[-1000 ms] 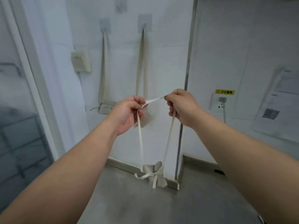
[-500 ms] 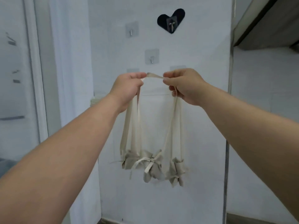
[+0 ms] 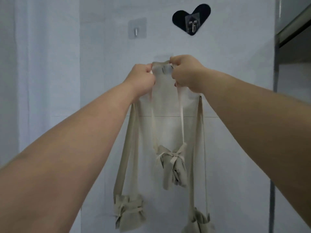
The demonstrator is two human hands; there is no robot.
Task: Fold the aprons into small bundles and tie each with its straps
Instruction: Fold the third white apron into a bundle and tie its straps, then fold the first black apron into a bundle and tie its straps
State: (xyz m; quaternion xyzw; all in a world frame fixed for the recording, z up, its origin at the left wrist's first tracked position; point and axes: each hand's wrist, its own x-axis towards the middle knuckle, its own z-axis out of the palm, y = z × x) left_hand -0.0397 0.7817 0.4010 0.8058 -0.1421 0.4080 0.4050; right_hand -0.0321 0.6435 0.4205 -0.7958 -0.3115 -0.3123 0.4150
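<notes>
At wall (image 3: 101,68) centre, head view: left hand (image 3: 143,78) and right hand (image 3: 185,73) pinch loop (image 3: 159,63) with curled fingers, just above hook (image 3: 163,69). Tied bundle (image 3: 173,165) dangles below, between hung bundles (image 3: 128,212). Step, likely: hanging finished bundle. Next: lower loop onto hook, release.

**White wall panel, four hooks, three hanging bundles**

The smooth white wall panel (image 3: 101,81) carries everything. High up, a clear adhesive metal hook (image 3: 136,30) sits nearer its left edge. A black heart-shaped sticker (image 3: 180,18) with a second clear hook (image 3: 192,25) sits nearer its right edge. Lower, a third small hook (image 3: 163,69) lies just under a beige strap loop (image 3: 160,63); whether the loop is on it cannot be told. The loop's tied beige cloth bundle (image 3: 174,167) hangs mid-panel. A fourth hook (image 3: 200,95) carries a long strap (image 3: 196,148) down to the lower-right bundle (image 3: 197,221). The lower-left bundle (image 3: 128,214) hangs on a strap with its top hidden.
</notes>
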